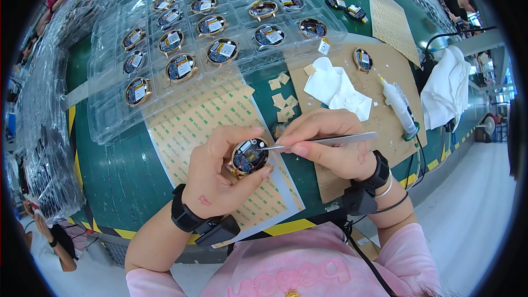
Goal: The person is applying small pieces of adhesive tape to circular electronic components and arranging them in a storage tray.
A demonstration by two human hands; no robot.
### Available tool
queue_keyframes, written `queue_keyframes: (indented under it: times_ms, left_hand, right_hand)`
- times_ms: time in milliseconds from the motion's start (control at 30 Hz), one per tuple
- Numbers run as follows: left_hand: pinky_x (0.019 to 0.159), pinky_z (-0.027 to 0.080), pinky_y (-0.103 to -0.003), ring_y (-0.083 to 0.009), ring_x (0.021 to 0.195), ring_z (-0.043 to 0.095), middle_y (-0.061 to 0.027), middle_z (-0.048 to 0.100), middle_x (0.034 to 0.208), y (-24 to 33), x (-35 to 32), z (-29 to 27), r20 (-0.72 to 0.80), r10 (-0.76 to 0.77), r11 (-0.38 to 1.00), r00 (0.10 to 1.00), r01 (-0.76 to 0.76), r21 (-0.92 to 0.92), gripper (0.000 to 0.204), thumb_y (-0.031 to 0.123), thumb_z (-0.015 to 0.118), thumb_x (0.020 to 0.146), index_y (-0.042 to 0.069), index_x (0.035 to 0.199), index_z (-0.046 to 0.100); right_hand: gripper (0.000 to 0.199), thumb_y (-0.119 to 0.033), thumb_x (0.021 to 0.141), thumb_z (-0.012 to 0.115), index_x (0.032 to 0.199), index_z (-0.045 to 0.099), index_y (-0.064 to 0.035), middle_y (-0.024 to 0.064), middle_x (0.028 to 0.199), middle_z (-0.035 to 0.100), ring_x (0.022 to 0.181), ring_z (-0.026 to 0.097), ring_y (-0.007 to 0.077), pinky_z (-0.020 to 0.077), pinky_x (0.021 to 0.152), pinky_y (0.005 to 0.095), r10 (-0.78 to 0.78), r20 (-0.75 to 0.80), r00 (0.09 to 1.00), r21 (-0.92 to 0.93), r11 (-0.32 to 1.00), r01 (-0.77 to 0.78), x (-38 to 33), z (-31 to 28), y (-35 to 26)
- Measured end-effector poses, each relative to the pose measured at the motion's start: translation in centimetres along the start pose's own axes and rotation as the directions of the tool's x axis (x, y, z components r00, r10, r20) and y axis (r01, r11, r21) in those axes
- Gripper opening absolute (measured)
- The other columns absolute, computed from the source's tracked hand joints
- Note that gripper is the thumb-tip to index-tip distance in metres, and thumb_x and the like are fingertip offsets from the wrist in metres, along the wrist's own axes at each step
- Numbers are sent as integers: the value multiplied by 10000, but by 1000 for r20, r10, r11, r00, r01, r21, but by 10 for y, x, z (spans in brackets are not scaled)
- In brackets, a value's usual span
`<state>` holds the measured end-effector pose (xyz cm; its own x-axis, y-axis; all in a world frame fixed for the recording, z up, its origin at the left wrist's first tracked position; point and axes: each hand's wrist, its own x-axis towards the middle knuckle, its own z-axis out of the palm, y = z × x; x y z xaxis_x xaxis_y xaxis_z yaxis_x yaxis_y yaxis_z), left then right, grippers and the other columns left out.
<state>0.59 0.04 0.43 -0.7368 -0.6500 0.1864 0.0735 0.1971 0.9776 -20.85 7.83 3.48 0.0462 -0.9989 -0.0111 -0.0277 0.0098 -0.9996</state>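
Green covers the table, which is edged along its near side with yellow and black striped tape. Over the near middle of it, the left hand is curled around a small round device with a gold-coloured rim, thumb on its far side and fingers beneath and on the near side, its open face showing dark electronics. The right hand pinches a pair of metal tweezers between thumb and fingers; the tips touch the upper right edge of the device, and the handle runs off to the right. Both wrists wear black bands.

Under the left hand lies a sheet of backing paper with rows of pale adhesive pieces, reaching from the near edge toward the middle of the table. Beyond it, filling the far left part, stands a clear plastic tray with one like round device in most compartments. Right of the hands is a brown cardboard mat carrying a crumpled white tissue, another round device and a white glue syringe. Small tan scraps lie between the sheet and the mat. A white cloth hangs at the right edge of the table.
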Motion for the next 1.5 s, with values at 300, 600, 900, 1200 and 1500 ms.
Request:
queue_keyframes:
  times_ms: [300, 600, 900, 1200, 1500]
  left_hand:
    - [744, 492, -218, -97, 878, 623, -69, 616, 990, -4, 1, 2, -67, -20, 997, 998, 15, -80, 494, -49, 733, 748, 21, 1191, 527]
    - [725, 496, -223, -98, 837, 633, -70, 636, 949, -1, 2, 2, -73, -13, 998, 997, 17, 54, 469, -30, 712, 741, 34, 1177, 550]
    - [725, 497, -258, -149, 825, 651, -81, 645, 975, 2, 7, -1, 40, -19, 997, 999, 16, 76, 459, -6, 688, 721, 39, 1166, 583]
    - [712, 498, -279, -212, 799, 656, -94, 642, 952, 5, 9, -2, 145, -33, 991, 989, 13, 136, 424, 3, 689, 711, 47, 1121, 589]
    - [674, 494, -314, -285, 763, 643, -97, 634, 883, 6, 11, -4, 301, -71, 989, 951, 28, 147, 401, 16, 716, 690, 65, 1068, 591]
  right_hand:
    - [164, -28, 790, 697, 952, 704, -5, 120, 958, 690, 862, 660, 197, 505, 775, 290, -200, 52, 978, -150, 967, 206, 1, 2, -1]
    - [220, 10, 719, 731, 935, 703, -14, 118, 970, 687, 829, 675, 208, 528, 724, 284, -350, 71, 934, -408, 844, 347, -2, 7, -6]
    - [253, 46, 700, 735, 943, 711, -20, 113, 972, 684, 843, 682, 218, 540, 723, 292, -343, 108, 933, -365, 859, 358, 0, -2, -5]
    - [236, 40, 713, 739, 941, 706, -9, 115, 934, 684, 850, 676, 229, 527, 739, 290, -216, 197, 956, -284, 921, 266, 2, -11, -5]
    - [170, 35, 742, 730, 904, 711, -12, 94, 903, 682, 840, 654, 202, 510, 725, 283, -102, 257, 961, -171, 974, 149, 3, -16, -2]
